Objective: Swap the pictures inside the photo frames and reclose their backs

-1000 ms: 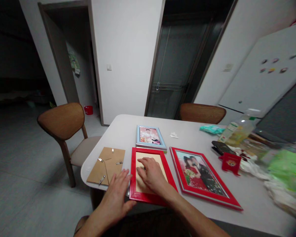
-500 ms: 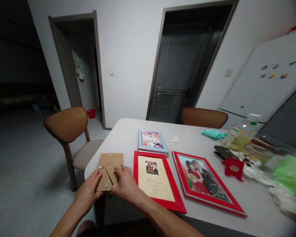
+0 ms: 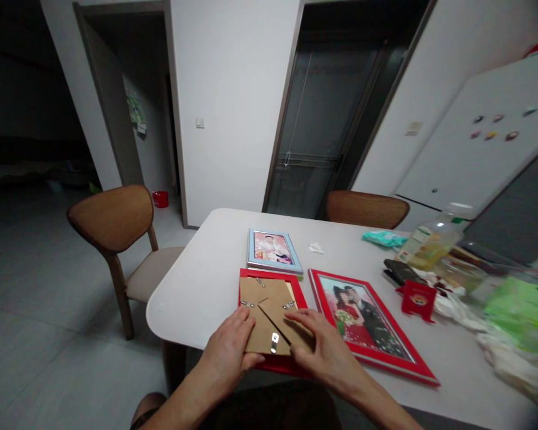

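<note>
A brown picture-frame backing board [image 3: 262,322], with several metal clips and a slanted slit, lies over the near red picture frame [image 3: 300,291]. It covers most of that frame; whether it rests inside or hovers just above, I cannot tell. My left hand [image 3: 228,346] is closed on the board's left edge, thumb at the lower corner. My right hand [image 3: 325,349] holds its lower right side, fingers bent over the top. Another red frame [image 3: 415,365] with a photo of a couple lies to the right. A pale blue frame [image 3: 251,248] with a photo lies beyond.
On the white table [image 3: 192,280] are a crumpled white tissue [image 3: 315,248], a teal packet [image 3: 384,239], a bottle of yellowish liquid [image 3: 430,242], a dark wallet-like item [image 3: 402,275], a small red stand [image 3: 418,300] and a green bag [image 3: 522,313]. Wooden chairs [image 3: 114,218] stand around it.
Both hands have carried the backing board rightward, from the table's left edge to over the near red frame. It now hides the printed sheet there. The view has shifted slightly.
</note>
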Motion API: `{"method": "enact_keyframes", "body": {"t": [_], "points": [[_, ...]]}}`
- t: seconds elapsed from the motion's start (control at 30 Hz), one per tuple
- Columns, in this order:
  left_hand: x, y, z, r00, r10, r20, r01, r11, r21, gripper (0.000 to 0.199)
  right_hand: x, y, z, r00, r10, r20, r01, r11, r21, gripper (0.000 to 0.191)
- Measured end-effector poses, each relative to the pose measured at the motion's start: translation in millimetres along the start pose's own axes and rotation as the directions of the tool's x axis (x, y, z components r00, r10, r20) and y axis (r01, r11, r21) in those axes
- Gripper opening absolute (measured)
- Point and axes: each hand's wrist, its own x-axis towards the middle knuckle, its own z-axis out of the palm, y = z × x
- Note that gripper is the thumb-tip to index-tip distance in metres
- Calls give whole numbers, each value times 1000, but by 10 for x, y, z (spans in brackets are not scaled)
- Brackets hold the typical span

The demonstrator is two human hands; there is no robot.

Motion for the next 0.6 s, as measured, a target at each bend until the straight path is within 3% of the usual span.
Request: {"method": "enact_keyframes", "body": {"t": [0.2,0.47,0.6], "points": [[129,98,82,998,11,70,-13,1000,19,52,-38,230,12,999,44,-9,-44,996,-81,42],[95,62,141,998,9,65,-12,999,35,35,-47,268,240,997,-62,-41,52,976,-211,40],[34,75,107,994,26,102,-29,999,25,53,12,282,200,996,-86,-27,76,962,-261,33]]}}
